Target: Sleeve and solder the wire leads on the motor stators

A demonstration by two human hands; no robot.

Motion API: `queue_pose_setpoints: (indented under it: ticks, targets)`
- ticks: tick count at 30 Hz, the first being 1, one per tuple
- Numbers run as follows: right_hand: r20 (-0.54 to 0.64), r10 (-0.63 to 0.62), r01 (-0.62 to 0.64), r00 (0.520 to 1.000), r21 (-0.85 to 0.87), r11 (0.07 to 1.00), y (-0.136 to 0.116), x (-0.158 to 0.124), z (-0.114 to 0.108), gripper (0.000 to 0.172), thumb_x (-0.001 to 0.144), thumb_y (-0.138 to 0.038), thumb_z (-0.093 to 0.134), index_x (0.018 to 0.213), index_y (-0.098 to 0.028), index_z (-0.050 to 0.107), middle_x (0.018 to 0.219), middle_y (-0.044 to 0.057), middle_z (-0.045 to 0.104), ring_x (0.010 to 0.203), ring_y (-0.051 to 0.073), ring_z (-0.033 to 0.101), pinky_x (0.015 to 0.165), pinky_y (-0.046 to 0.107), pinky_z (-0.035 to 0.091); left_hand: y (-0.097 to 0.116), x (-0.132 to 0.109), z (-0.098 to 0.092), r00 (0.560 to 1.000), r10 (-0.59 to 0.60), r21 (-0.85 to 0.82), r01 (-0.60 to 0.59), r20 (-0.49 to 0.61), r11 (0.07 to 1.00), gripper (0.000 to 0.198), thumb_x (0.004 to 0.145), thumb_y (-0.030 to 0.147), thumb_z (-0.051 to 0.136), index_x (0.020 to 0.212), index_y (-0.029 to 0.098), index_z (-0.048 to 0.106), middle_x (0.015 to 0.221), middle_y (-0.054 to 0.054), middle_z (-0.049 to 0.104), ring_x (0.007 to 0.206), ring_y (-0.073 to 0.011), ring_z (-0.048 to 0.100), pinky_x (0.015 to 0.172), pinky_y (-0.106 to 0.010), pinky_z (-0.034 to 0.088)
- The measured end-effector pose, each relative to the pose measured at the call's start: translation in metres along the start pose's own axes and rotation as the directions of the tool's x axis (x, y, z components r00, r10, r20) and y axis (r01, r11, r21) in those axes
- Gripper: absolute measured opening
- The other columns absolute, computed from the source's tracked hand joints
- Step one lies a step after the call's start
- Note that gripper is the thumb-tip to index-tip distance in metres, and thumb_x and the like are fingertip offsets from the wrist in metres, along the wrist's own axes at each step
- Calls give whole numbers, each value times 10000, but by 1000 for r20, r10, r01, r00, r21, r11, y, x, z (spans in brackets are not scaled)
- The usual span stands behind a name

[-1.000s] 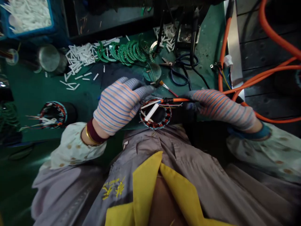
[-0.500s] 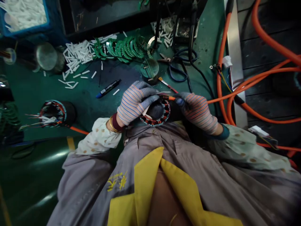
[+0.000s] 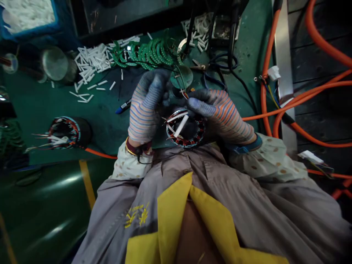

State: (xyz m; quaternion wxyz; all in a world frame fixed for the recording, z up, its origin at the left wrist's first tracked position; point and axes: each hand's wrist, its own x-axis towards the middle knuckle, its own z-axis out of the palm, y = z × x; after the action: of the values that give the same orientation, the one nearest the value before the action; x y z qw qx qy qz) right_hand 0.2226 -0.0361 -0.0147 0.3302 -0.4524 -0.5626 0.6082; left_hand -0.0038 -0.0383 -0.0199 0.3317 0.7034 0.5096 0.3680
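Observation:
Both hands wear striped knit gloves with darkened fingers. My right hand [image 3: 221, 113] is closed on the end of an orange cable [image 3: 249, 118], and thin coloured wires [image 3: 184, 94] stick out past its fingertips. To the left, my left hand [image 3: 147, 104] is raised with its fingers curled together; what they hold, if anything, is hidden. Between and below the hands lies a motor stator [image 3: 189, 143], a ring with red and dark windings. White tubes [image 3: 181, 125] lie across its opening.
A second stator [image 3: 78, 132] lies at left. Behind are white tubes [image 3: 95, 60], green curved strips [image 3: 150, 55], a round metal block [image 3: 183, 75], scissors [image 3: 199, 66] and a blue-capped marker [image 3: 123, 107]. Thick orange cables [image 3: 269, 66] run along the right edge. A blue bin [image 3: 56, 27] stands far left.
My left hand has come off the cable end, moving up and left with its fingers curled. The right hand has shifted slightly left, and coloured wires now show at its fingertips, pointing away.

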Motion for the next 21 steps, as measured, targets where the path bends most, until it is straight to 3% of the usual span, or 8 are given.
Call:
queue_pose_setpoints:
  ticks: [3,6,8,11,15,21]
  targets:
    - [-40,11,-10,999,30,1000,-1,-1,1,654,1035,-950,813,1006,-298,858,1030,56,881,1104,322,858,933,456,742,0,-5,-4,982,143,84,-133,-123,988,549,1321,753,592,1513,306,847,1408,-115,876,1293,-368,843,1153,-582,711]
    - [-52,29,-24,998,79,997,-5,-2,1,583,985,-884,910,882,-318,818,1029,55,898,1109,338,860,975,487,754,4,-5,-10,970,243,266,-229,-18,936,448,1340,638,612,1437,308,899,1424,-131,866,1375,-393,827,1242,-604,676]
    - [-66,39,-33,997,91,995,-8,-2,2,571,941,-858,966,832,-329,781,1062,46,917,1125,343,863,1006,492,756,5,-4,-9,967,237,286,-203,-93,937,398,1364,578,602,1345,290,876,1363,-124,869,1352,-371,825,1266,-589,657]
    - [-117,52,-46,992,56,997,-9,-4,3,573,963,-886,928,894,-331,802,1115,42,928,1200,352,866,1023,497,750,6,-4,-2,944,211,184,-167,-255,969,378,1382,602,589,1353,292,804,1337,-85,861,1333,-316,835,1280,-548,661]
    - [-117,67,-64,991,25,998,-10,-3,4,609,964,-941,892,943,-335,835,1069,52,918,1204,372,863,991,511,751,9,-7,7,969,151,13,-151,-198,988,330,1370,592,617,1392,303,773,1351,-59,881,1294,-282,869,1199,-493,728]
    - [-97,51,-50,994,13,999,-11,-1,1,624,961,-943,881,897,-331,777,1015,38,882,1161,358,859,1013,510,734,15,-1,9,976,39,-133,-69,-213,989,276,1320,560,745,1309,285,752,1226,-63,921,1126,-296,920,1020,-478,782]
